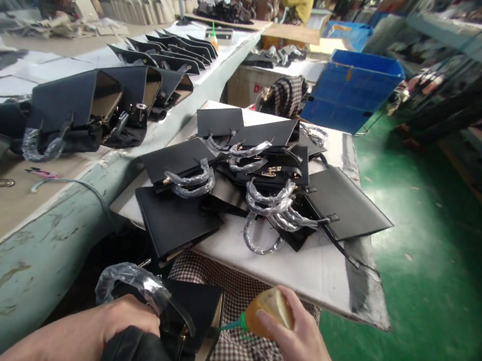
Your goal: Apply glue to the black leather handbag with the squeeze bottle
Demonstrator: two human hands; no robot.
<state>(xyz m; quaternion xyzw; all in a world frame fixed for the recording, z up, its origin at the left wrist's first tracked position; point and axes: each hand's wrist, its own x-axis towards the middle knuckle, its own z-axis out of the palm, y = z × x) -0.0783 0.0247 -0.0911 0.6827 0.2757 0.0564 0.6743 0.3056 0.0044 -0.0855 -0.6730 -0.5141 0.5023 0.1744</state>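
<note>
My left hand (120,320) grips a black leather handbag (187,318) on my lap, its handle wrapped in clear plastic (133,282). My right hand (293,338) holds a small orange glue bottle (268,310) with a green nozzle (229,326) pointing at the bag's side edge. The checked cloth (241,351) over my lap lies under both.
A white board (322,273) just ahead carries a pile of black handbags (263,184) with plastic-wrapped handles. A long workbench (10,217) on the left holds more open bags (97,103). A blue crate (351,88) stands further back beside green floor (440,249); other people work far behind.
</note>
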